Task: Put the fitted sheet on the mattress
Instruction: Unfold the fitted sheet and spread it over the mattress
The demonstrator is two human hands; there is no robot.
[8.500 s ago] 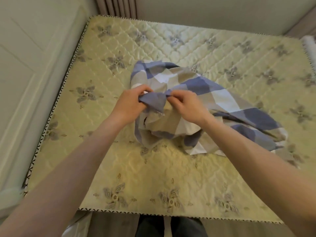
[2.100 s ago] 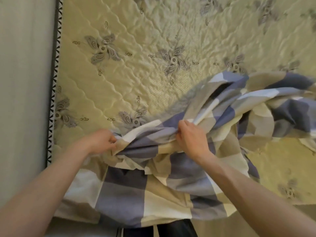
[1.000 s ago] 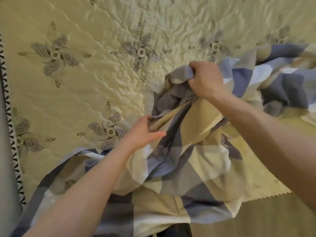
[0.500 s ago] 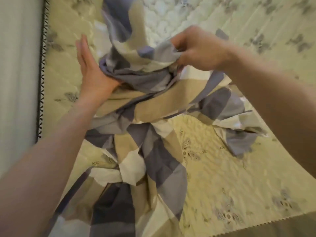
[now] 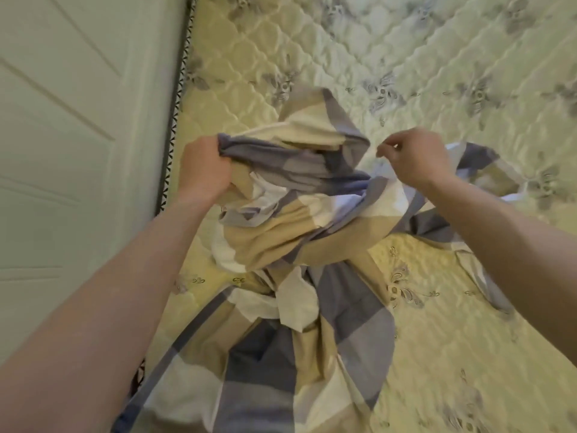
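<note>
The fitted sheet (image 5: 290,245), checked in blue, beige and white, hangs bunched and twisted above the near left part of the quilted yellow mattress (image 5: 437,323). My left hand (image 5: 203,170) grips a gathered blue edge of the sheet in its fist. My right hand (image 5: 415,157) is level with it, fingers curled, and holds the fabric that runs under its palm. A band of cloth is stretched between the two hands. The lower part of the sheet trails down over the mattress's near edge, and another fold lies on the mattress behind my right wrist.
A white panelled wall or door (image 5: 78,151) runs right along the mattress's left side, by its black-and-white piped edge (image 5: 175,114). The far and right parts of the mattress show bare quilting with grey floral motifs.
My left hand, flat against the cloth half a second ago, now grips a bunched edge. My right hand has moved to the right, away from the left. The view has tilted up.
</note>
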